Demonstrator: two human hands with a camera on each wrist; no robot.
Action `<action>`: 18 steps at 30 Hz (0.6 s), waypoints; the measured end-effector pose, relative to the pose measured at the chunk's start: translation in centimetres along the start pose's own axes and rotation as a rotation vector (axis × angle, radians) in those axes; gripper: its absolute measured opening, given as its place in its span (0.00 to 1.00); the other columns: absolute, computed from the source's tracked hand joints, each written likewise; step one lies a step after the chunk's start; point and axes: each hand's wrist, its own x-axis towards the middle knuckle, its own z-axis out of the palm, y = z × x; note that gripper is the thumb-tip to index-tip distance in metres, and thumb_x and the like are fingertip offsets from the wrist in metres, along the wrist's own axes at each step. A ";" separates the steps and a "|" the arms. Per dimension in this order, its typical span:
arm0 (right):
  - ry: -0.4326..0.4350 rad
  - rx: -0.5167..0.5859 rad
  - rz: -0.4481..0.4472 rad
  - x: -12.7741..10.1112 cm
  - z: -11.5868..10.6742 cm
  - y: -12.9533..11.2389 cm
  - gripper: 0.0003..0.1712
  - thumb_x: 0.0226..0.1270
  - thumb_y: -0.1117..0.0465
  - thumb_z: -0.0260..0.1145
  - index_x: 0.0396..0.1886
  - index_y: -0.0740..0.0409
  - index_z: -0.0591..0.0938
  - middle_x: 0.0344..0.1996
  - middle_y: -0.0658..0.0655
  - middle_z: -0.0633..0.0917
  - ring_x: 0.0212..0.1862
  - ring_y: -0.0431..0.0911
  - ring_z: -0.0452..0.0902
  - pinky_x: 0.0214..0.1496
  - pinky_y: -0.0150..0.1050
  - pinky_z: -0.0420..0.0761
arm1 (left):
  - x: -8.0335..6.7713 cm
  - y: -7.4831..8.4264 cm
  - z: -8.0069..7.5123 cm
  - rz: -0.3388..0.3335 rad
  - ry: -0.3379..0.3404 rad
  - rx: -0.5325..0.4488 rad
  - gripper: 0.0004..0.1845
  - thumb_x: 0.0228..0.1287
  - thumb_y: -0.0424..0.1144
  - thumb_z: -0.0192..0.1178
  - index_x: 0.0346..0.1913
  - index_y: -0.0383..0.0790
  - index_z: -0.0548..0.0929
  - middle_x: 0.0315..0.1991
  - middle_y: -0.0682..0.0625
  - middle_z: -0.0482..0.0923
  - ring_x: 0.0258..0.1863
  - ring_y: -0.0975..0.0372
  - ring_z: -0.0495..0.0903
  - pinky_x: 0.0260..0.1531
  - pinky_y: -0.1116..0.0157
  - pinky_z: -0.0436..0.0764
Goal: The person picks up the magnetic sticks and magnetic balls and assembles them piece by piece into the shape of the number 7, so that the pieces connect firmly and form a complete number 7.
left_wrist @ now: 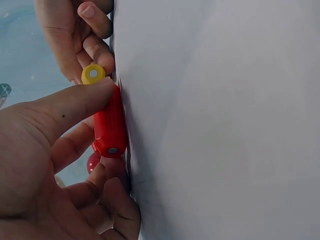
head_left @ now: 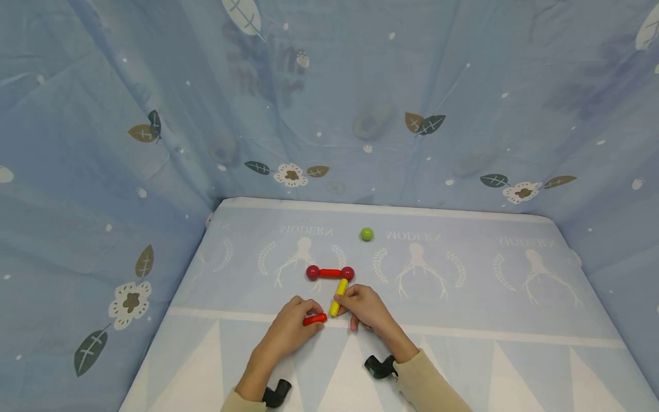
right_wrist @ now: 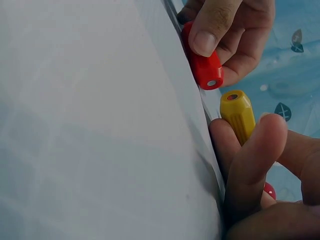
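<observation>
Green ball [head_left: 366, 234] sits alone toward the far edge of the surface [head_left: 463, 297], well apart from the other pieces. Surface cover is pale blue, printed with white antler motifs and mirrored lettering. Blue leaf-and-flower patterned cloth [head_left: 154, 143] hangs behind and along both sides.

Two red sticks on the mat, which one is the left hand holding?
The loose short red stick, pinched by the left hand beside the yellow stick. The other red stick has a ball at each end and lies untouched behind.
</observation>
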 end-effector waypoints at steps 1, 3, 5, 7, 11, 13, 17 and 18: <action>0.001 0.000 0.000 0.0 0.0 0.0 0.22 0.68 0.46 0.68 0.39 0.62 0.78 0.24 0.52 0.87 0.09 0.44 0.71 0.10 0.29 0.58 | 0.0 0.0 0.0 0.002 -0.003 0.001 0.11 0.60 0.41 0.73 0.43 0.50 0.84 0.36 0.55 0.71 0.34 0.63 0.69 0.34 0.64 0.72; 0.000 0.001 -0.001 0.1 0.0 0.0 0.22 0.68 0.46 0.68 0.39 0.62 0.78 0.24 0.52 0.87 0.09 0.43 0.71 0.10 0.29 0.59 | 0.0 -0.1 0.0 0.002 -0.006 0.001 0.11 0.60 0.41 0.73 0.43 0.50 0.83 0.34 0.56 0.70 0.33 0.63 0.69 0.32 0.65 0.71; -0.001 0.002 0.000 0.1 0.0 0.0 0.22 0.68 0.46 0.68 0.39 0.62 0.78 0.24 0.52 0.87 0.09 0.43 0.71 0.10 0.29 0.59 | 0.0 0.0 0.0 -0.001 -0.010 0.001 0.10 0.60 0.41 0.73 0.42 0.50 0.83 0.33 0.57 0.70 0.31 0.64 0.69 0.31 0.65 0.70; -0.003 0.005 0.001 0.0 0.0 0.0 0.21 0.69 0.47 0.68 0.39 0.62 0.78 0.24 0.53 0.87 0.09 0.43 0.71 0.10 0.29 0.58 | 0.0 0.0 -0.1 -0.002 -0.013 0.002 0.10 0.60 0.41 0.73 0.42 0.50 0.83 0.32 0.57 0.70 0.30 0.64 0.68 0.30 0.66 0.70; -0.005 0.005 0.002 0.0 -0.1 -0.1 0.21 0.69 0.47 0.68 0.39 0.62 0.78 0.24 0.53 0.87 0.09 0.44 0.71 0.10 0.29 0.58 | -0.1 0.2 -0.3 -0.015 -0.019 -0.001 0.10 0.61 0.42 0.72 0.42 0.50 0.83 0.31 0.57 0.71 0.28 0.64 0.69 0.28 0.66 0.70; -0.006 0.007 0.003 0.0 -0.1 -0.1 0.21 0.69 0.47 0.68 0.39 0.62 0.78 0.24 0.53 0.87 0.09 0.44 0.70 0.10 0.29 0.58 | -0.1 0.2 -0.4 -0.024 -0.025 -0.006 0.09 0.61 0.42 0.72 0.42 0.50 0.83 0.30 0.58 0.72 0.28 0.65 0.70 0.27 0.66 0.71; -0.007 0.014 -0.001 0.0 -0.2 -0.1 0.20 0.69 0.48 0.68 0.39 0.63 0.78 0.24 0.53 0.87 0.09 0.43 0.71 0.10 0.29 0.58 | -0.1 0.3 -0.6 -0.027 -0.039 -0.038 0.09 0.62 0.43 0.71 0.42 0.49 0.84 0.30 0.61 0.75 0.27 0.66 0.72 0.27 0.66 0.72; -0.007 0.013 -0.002 0.0 -0.2 0.0 0.21 0.69 0.48 0.68 0.39 0.63 0.78 0.24 0.53 0.87 0.09 0.43 0.71 0.10 0.29 0.58 | -0.1 0.3 -0.6 -0.024 -0.041 -0.050 0.08 0.62 0.43 0.71 0.42 0.48 0.85 0.30 0.61 0.76 0.27 0.66 0.72 0.28 0.66 0.73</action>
